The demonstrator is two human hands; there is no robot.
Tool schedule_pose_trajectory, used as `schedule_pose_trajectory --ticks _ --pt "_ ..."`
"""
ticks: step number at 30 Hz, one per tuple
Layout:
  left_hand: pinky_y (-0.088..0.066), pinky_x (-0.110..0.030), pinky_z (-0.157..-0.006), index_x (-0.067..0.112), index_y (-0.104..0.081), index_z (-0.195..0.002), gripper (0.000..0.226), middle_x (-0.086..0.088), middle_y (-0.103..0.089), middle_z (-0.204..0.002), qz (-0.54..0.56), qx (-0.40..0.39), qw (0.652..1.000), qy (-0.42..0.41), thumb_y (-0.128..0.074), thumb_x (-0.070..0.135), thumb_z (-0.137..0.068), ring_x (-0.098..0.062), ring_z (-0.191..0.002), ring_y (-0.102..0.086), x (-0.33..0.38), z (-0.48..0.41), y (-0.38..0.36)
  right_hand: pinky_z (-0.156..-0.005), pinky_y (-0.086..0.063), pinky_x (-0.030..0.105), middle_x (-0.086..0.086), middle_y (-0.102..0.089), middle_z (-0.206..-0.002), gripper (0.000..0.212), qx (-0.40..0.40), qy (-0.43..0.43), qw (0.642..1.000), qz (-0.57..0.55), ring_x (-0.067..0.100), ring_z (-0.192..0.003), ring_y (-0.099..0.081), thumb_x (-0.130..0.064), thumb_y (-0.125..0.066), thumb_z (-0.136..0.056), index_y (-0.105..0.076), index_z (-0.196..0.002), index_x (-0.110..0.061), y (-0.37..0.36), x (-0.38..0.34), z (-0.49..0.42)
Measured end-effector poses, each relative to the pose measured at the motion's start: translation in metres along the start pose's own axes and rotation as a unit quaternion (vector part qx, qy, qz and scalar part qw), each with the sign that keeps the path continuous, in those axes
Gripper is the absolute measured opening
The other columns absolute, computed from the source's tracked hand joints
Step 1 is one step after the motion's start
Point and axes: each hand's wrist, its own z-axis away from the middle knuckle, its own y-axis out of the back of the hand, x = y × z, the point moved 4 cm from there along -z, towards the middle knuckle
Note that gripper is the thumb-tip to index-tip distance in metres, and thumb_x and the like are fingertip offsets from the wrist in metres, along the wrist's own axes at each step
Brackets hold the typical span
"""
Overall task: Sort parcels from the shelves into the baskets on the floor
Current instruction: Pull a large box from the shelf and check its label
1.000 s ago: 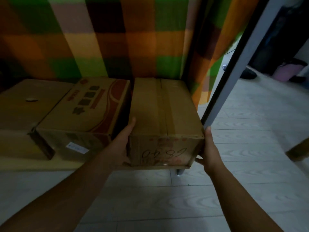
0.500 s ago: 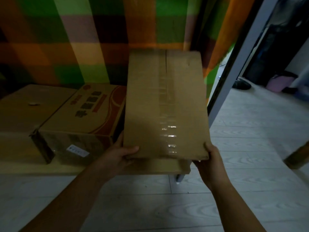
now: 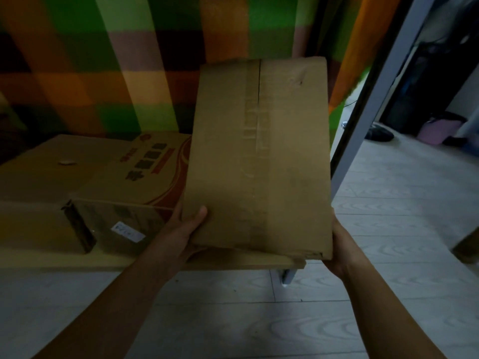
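A plain brown cardboard box, taped down its middle, is held up off the low shelf, its taped face tilted toward me. My left hand grips its lower left corner, thumb on the front face. My right hand grips the lower right corner from the side and beneath; its fingers are hidden behind the box. No basket is in view.
A printed box with red markings and a plain box remain on the shelf to the left. A grey shelf post rises on the right. Behind hangs a checked curtain. Pale wood-grain floor lies below.
The box has come off the shelf, lifted and tipped up toward me. Both hands moved from its sides to its lower corners.
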Motion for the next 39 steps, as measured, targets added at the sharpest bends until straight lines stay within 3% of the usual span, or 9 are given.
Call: schedule_pose_trajectory --ticks 3,6,12,17,20,24,31,34,39 --pt "-0.056 -0.041 -0.076 0.034 -0.049 -0.124 0.050 0.006 -0.063 -0.109 0.010 -0.009 1.000 -0.007 -0.057 0.026 -0.075 -0.019 -0.099 -0.060 0.005 0.003 0.000 -0.092 -0.042 0.046 0.001 -0.059 -0.097 0.040 0.066 -0.051 0.995 0.056 0.023 -0.103 -0.052 -0.040 -0.044 -0.092 -0.051 -0.123 -0.015 0.009 0.004 -0.005" --pt "-0.059 -0.032 -0.063 0.035 -0.056 -0.101 0.022 0.007 -0.066 -0.099 0.013 0.000 1.000 -0.022 -0.052 0.018 -0.087 -0.015 -0.092 -0.062 0.012 0.003 0.000 -0.093 -0.041 0.050 0.003 -0.062 -0.091 0.032 0.083 -0.055 0.994 0.047 0.024 -0.087 -0.058 -0.031 -0.034 -0.101 -0.060 -0.099 -0.011 0.015 0.005 -0.005" --pt "-0.053 -0.042 -0.081 0.034 -0.059 -0.105 0.023 0.007 -0.064 -0.107 -0.113 -0.013 0.993 -0.025 -0.052 0.018 -0.090 -0.020 -0.104 -0.058 0.038 -0.001 0.008 -0.068 -0.052 0.031 0.000 -0.075 -0.089 0.031 0.070 -0.007 0.997 0.046 0.016 -0.084 -0.070 -0.036 -0.040 -0.100 -0.066 -0.100 -0.020 0.009 -0.007 -0.009" --pt "-0.045 -0.021 -0.071 0.027 -0.051 -0.107 0.023 0.014 -0.056 -0.092 -0.240 -0.046 0.969 -0.028 -0.055 0.011 -0.090 -0.004 -0.088 -0.055 0.054 -0.003 0.006 -0.055 -0.053 0.028 0.000 -0.069 -0.077 0.045 0.149 0.051 0.983 0.099 0.012 -0.065 -0.067 -0.049 -0.050 -0.091 -0.059 -0.101 -0.005 0.017 -0.027 -0.013" --pt "-0.045 -0.023 -0.082 0.021 -0.042 -0.133 0.045 0.013 -0.053 -0.107 -0.272 -0.035 0.961 -0.037 -0.053 0.005 -0.092 -0.005 -0.096 -0.053 0.048 -0.004 0.001 -0.072 -0.055 0.041 0.008 -0.069 -0.101 0.067 0.164 0.093 0.973 0.131 0.024 -0.089 -0.069 -0.063 -0.054 -0.079 -0.057 -0.114 -0.006 0.012 -0.042 -0.005" --pt "-0.022 -0.037 -0.116 0.032 -0.010 -0.150 0.077 0.009 -0.012 -0.158 -0.338 -0.001 0.939 -0.068 -0.055 0.012 -0.092 -0.016 -0.144 -0.017 0.024 -0.005 0.004 -0.063 -0.049 0.033 0.004 -0.065 -0.095 0.043 0.226 0.152 0.953 0.131 0.022 -0.086 -0.065 -0.047 -0.055 -0.087 -0.052 -0.108 -0.009 0.013 -0.056 0.008" --pt "-0.027 -0.040 -0.114 0.037 -0.023 -0.146 0.053 0.008 -0.021 -0.156 -0.242 -0.043 0.969 -0.024 -0.043 0.035 -0.097 -0.017 -0.141 -0.026 -0.004 0.007 -0.037 -0.081 -0.055 0.046 0.009 -0.069 -0.096 0.020 0.236 0.148 0.946 0.163 0.028 -0.090 -0.066 -0.034 -0.061 -0.086 -0.064 -0.091 -0.015 0.000 -0.038 0.006" --pt "-0.026 -0.033 -0.110 0.041 -0.019 -0.147 0.079 0.015 -0.020 -0.154 -0.216 -0.084 0.973 -0.003 -0.045 0.061 -0.075 -0.006 -0.133 -0.026 -0.007 0.012 -0.054 -0.079 -0.055 0.041 0.004 -0.069 -0.094 0.015 0.233 0.143 0.949 0.159 0.024 -0.090 -0.065 -0.032 -0.063 -0.085 -0.066 -0.091 -0.018 0.001 -0.028 0.002" --pt "-0.036 -0.030 -0.103 0.039 -0.009 -0.148 0.105 0.014 -0.026 -0.148 -0.245 -0.096 0.964 -0.043 -0.068 0.039 -0.061 -0.003 -0.126 -0.031 0.001 0.009 -0.062 -0.077 -0.053 0.040 0.001 -0.065 -0.094 0.010 0.238 0.134 0.953 0.131 0.021 -0.091 -0.062 -0.033 -0.057 -0.089 -0.059 -0.085 -0.024 0.003 -0.018 0.001"
